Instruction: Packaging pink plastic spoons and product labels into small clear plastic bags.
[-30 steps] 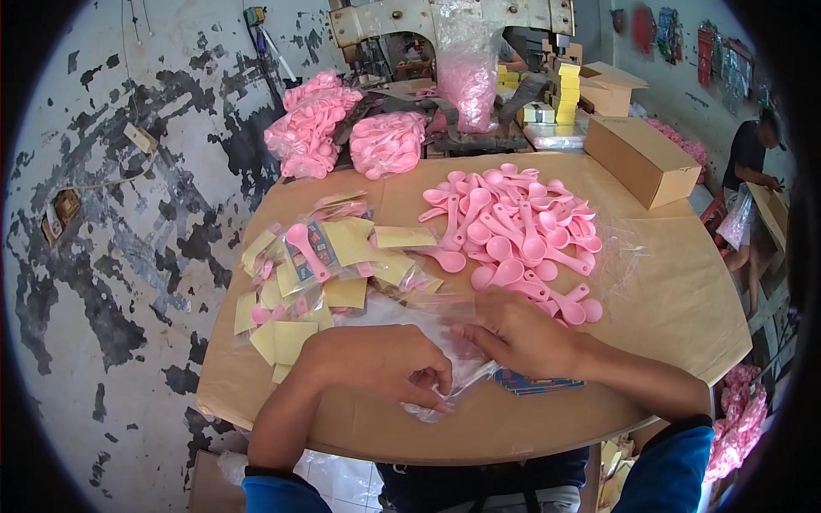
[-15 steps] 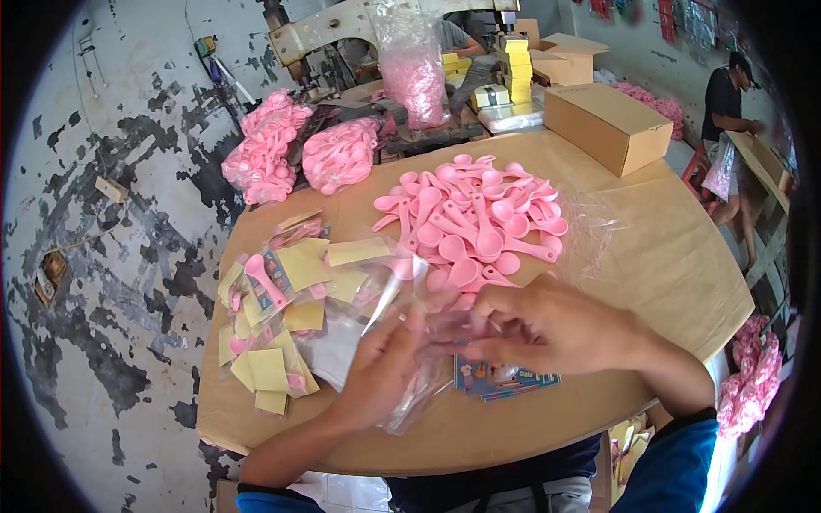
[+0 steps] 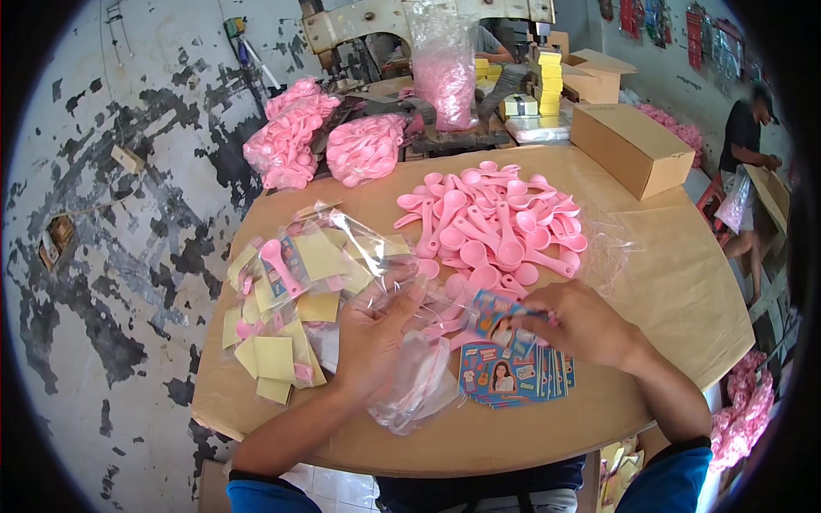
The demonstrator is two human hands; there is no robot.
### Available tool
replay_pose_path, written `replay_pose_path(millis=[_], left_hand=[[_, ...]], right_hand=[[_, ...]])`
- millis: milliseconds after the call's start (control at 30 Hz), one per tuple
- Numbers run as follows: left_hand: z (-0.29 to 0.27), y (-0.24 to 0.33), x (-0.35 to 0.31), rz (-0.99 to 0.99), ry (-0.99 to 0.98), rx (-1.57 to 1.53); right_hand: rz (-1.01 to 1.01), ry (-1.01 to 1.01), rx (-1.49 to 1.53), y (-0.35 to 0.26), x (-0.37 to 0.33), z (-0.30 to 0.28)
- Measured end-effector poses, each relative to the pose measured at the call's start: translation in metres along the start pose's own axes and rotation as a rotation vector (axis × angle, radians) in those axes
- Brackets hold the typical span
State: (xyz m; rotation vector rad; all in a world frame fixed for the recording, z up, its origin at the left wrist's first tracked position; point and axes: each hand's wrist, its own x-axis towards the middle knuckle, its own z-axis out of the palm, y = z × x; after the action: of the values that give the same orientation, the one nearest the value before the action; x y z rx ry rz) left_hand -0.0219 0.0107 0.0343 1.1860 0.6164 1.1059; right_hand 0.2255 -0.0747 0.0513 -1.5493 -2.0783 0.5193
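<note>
Nearest the table's (image 3: pixel 684 299) front edge, a worker's left hand (image 3: pixel 372 333) grips a crumpled clear plastic bag (image 3: pixel 419 385) while the right hand (image 3: pixel 581 323) pinches a printed card (image 3: pixel 505 315) between fingers and thumb, just above a stack of printed cards (image 3: pixel 513 376) lying flat beside the bag. Further back, a heap of filled packets (image 3: pixel 291 299) with yellow cards sits to the left and a pile of loose pink spoons (image 3: pixel 492 227) at centre; beyond them stand a cardboard box (image 3: pixel 629 147), bagged pink spoons (image 3: pixel 325 145) and another person (image 3: pixel 748 145) at far right.
</note>
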Motion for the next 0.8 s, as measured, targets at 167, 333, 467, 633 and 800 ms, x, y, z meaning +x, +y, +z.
replay_pose_path(millis=[167,333,467,633,800], left_hand=[[0.001,0.005,0.002,-0.063,-0.016,-0.150],[0.006,0.009,0.001,-0.057,0.010,-0.206],[0.004,0.009,-0.002,-0.038,-0.038,-0.229],[0.007,0.005,-0.003,-0.013,-0.059,-0.304],[0.007,0.001,-0.007,-0.104,-0.086,-0.092]], right_hand=[[0.078,0.121,0.324,0.001,0.009,0.010],[0.066,0.171,0.674,-0.011,0.008,0.023],[0.081,0.122,0.621,-0.013,0.007,0.031],[0.036,0.128,0.632,-0.019,0.008,0.035],[0.059,0.133,0.649,-0.023,0.007,0.038]])
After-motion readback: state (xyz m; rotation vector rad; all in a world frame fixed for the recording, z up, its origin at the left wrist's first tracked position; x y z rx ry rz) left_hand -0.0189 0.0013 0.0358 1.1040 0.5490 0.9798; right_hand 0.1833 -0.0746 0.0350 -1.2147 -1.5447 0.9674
